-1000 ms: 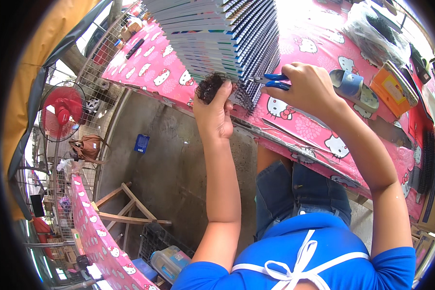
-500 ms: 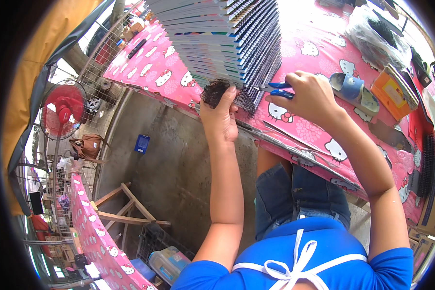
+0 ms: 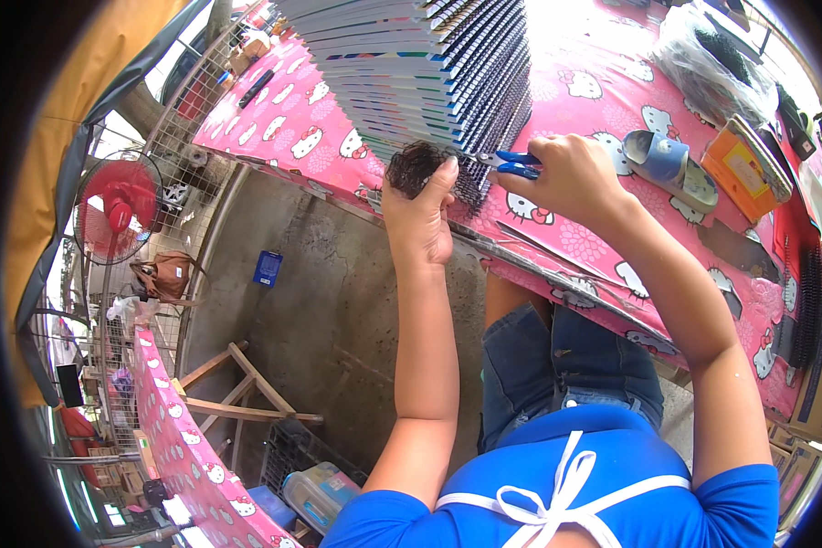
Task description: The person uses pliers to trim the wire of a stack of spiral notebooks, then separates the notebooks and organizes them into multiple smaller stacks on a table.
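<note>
A tall stack of spiral-bound notebooks [image 3: 384, 87] stands at the table edge, its black coil bindings [image 3: 498, 96] facing right. Low on the stack, my right hand [image 3: 575, 178] grips blue-handled pliers [image 3: 521, 164], their metal jaws at the coil ends. To the left of the jaws, my left hand [image 3: 418, 224] is closed around a tangled bunch of thin black coil pieces [image 3: 415, 170], with the thumb up beside the lower notebooks. Whether the jaws are closed on a coil is too small to tell.
The table has a pink patterned cover [image 3: 580, 242]. To the right lie a blue slipper [image 3: 658, 160], an orange box [image 3: 740, 173] and a clear plastic bag [image 3: 712, 64] with black coils. A red fan [image 3: 119, 210] and a wooden trestle [image 3: 247, 393] stand at left.
My right hand and the pliers have shifted slightly left and up along the coil ends. My left hand, still round the black pieces, has moved a little to the right.
</note>
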Tool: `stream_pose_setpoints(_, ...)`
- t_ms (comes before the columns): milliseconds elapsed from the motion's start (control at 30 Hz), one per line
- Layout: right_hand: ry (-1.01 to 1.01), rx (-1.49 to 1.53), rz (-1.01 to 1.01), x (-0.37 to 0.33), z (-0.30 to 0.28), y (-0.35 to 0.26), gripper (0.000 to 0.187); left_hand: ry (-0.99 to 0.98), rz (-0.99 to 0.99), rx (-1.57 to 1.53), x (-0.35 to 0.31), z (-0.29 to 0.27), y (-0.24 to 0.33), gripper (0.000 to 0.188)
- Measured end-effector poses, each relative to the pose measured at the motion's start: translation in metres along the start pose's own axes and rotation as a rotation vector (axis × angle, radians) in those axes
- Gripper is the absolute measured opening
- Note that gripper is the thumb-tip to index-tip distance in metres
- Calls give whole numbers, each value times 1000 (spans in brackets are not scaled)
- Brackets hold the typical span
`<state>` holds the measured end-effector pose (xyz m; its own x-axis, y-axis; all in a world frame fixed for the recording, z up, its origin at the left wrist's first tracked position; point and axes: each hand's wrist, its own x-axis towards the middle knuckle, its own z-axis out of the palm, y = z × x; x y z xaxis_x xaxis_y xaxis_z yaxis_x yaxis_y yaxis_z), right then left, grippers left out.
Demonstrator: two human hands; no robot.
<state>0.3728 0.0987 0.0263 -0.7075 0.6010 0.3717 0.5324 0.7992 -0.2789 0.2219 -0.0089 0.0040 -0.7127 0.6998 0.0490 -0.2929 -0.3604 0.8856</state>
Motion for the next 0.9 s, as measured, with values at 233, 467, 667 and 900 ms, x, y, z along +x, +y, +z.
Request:
stream_pose_setpoints(233, 265, -51, -133, -8, 2, 9, 56, 90, -70, -41, -3, -6, 2, 33)
stream_pose_setpoints(467, -11, -1, 7, -2, 4, -4, 57, 36, -17, 28, -5, 0, -3, 35)
stream_pose_setpoints(667, 1, -18, 3, -15, 7, 10, 58, 95, -50, 9, -4, -9, -8, 36)
stream_pose_setpoints(900, 10, -52, -39, -5, 12, 2, 56, 66, 17, 22, -8, -5, -19, 37)
